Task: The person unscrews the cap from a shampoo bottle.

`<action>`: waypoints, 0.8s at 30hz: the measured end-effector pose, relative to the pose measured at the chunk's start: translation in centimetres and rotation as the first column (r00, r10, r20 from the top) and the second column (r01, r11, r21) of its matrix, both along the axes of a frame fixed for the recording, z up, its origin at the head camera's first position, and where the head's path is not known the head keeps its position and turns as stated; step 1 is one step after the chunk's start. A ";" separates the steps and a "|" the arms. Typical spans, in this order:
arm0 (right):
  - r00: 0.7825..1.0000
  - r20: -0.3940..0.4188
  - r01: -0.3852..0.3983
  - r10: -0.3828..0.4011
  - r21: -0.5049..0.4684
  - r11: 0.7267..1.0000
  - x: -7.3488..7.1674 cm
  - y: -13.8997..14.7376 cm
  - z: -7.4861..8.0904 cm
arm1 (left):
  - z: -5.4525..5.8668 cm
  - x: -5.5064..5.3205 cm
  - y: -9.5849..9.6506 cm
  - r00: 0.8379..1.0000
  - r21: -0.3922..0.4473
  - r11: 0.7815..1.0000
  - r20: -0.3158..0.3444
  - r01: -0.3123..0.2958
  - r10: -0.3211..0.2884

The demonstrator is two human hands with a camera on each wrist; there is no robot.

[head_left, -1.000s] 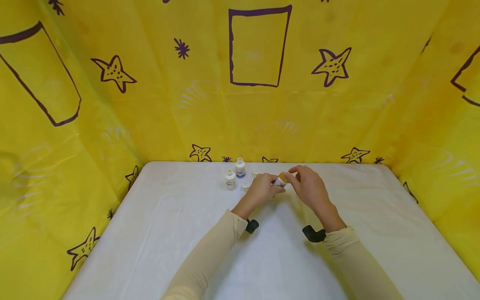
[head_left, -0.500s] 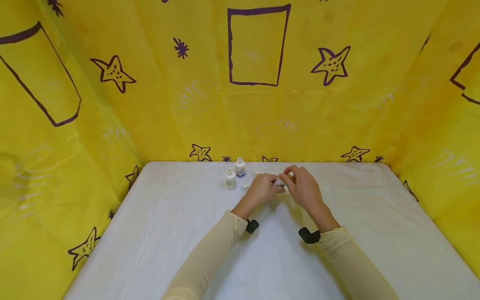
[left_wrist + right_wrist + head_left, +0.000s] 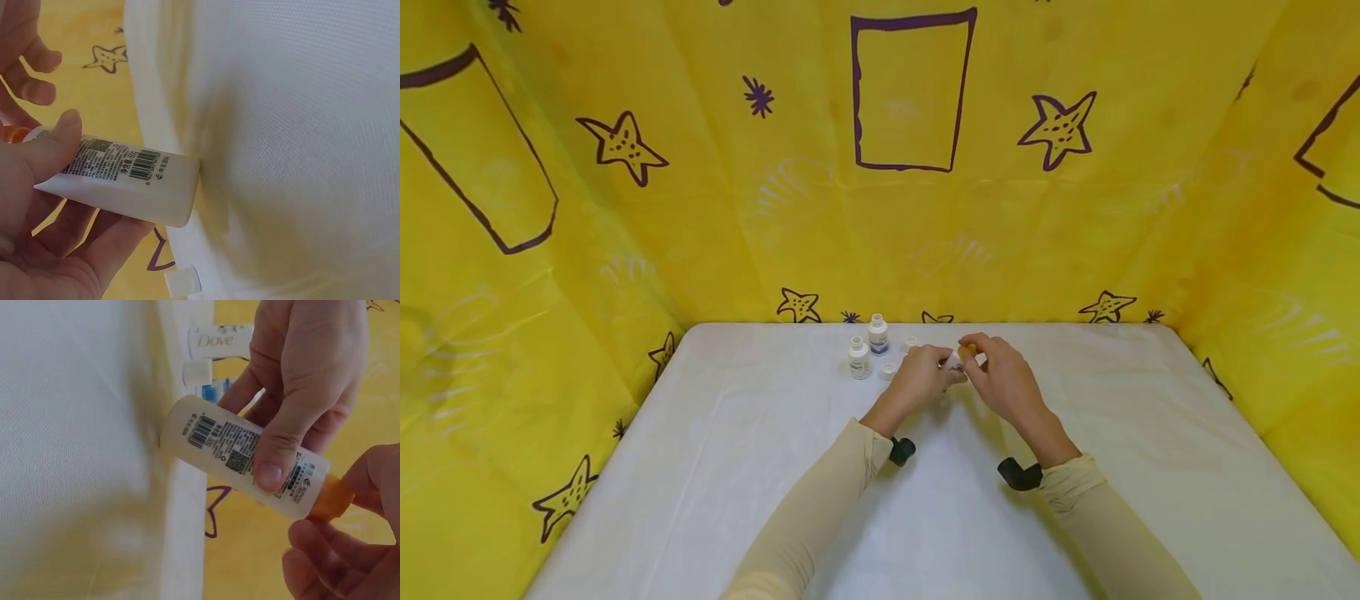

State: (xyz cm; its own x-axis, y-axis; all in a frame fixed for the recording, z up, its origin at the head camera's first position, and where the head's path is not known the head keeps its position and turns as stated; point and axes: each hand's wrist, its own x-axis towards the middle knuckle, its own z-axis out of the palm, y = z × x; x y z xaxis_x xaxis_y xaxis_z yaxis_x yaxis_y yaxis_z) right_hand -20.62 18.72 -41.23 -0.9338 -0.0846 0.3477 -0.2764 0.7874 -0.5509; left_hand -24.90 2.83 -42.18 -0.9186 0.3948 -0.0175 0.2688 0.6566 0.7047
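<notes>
My left hand (image 3: pixel 919 372) grips a white bottle (image 3: pixel 206 434) with small print and a barcode, its thumb across the label. The bottle is tilted, its orange cap (image 3: pixel 332 499) toward my right hand (image 3: pixel 1006 379). Thumb and fingers of the right hand pinch that cap at its sides, as the right wrist view shows. In the left wrist view the same bottle (image 3: pixel 125 181) points its base away from the palm, and the cap is mostly hidden behind the thumb. Whether the cap is loose or tight I cannot tell.
Two white bottles without caps, a nearer one (image 3: pixel 859 360) and a farther one (image 3: pixel 878 337), stand left of the hands. Beside them lie two white caps, one nearer (image 3: pixel 888 372) and one farther (image 3: pixel 911 342). A yellow patterned curtain (image 3: pixel 730 233) surrounds the white table (image 3: pixel 760 467).
My right hand has shifted slightly left and its fingers have changed position on the orange cap, which was hidden half a second ago. The left hand keeps its hold on the bottle.
</notes>
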 end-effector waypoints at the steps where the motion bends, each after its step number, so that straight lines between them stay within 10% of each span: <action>1: 1.000 0.003 0.001 -0.001 0.004 1.000 0.0 0.0 0.0 | 0.0 0.0 0.0 1.000 0.001 1.000 -0.007 0.000 0.000; 13: 0.997 -0.013 0.076 -0.076 0.033 0.997 -0.2 -0.1 0.2 | -0.4 -0.1 -0.1 0.999 0.011 1.000 -0.036 0.000 0.001; 24: 0.996 -0.074 -0.058 0.058 -0.003 0.998 -0.2 0.2 0.1 | -0.2 0.0 -0.1 1.000 0.004 1.000 0.002 -0.010 0.010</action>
State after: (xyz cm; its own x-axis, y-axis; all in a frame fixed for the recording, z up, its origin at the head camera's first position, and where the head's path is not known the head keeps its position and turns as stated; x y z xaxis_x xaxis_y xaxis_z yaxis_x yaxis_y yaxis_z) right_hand -20.83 18.93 -41.08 -0.8993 -0.1360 0.4157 -0.3614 0.7664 -0.5311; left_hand -24.91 2.70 -42.35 -0.9226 0.3853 -0.0174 0.2609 0.6568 0.7075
